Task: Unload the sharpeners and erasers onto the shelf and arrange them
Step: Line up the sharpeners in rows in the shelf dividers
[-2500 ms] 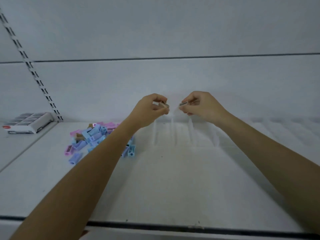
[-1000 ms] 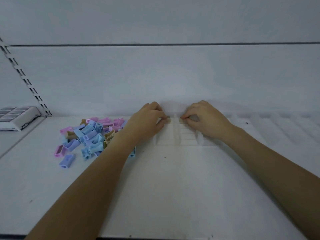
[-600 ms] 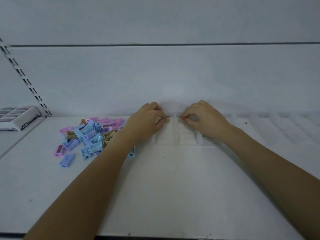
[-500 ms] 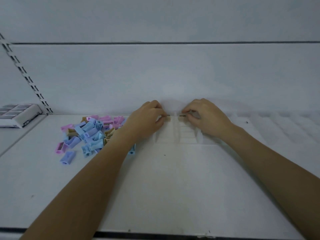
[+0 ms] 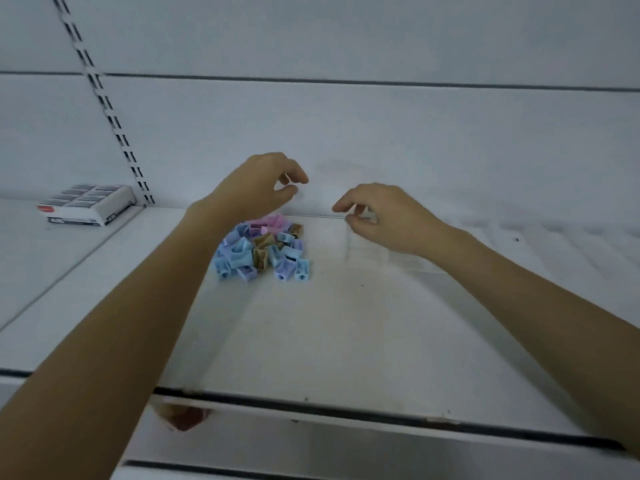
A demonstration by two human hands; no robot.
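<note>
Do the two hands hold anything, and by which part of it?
The left hand holds nothing visible. Whether the right hand pinches something cannot be told.

The sharpeners (image 5: 266,249) lie in one loose heap on the white shelf (image 5: 311,327), left of its middle and near the back wall. They are small blocky plastic pieces, tumbled at all angles and touching or overlapping one another. Most are light blue. A few lilac ones sit along the front edge, pink ones at the back, and some tan ones in the middle and at the back right. Several at the front turn their round holes toward the viewer. The heap's left edge is hidden. A flat white box (image 5: 88,205), its top showing rows of grey rectangles, lies well apart on the shelf section to the left; whether it holds erasers cannot be told.
</note>
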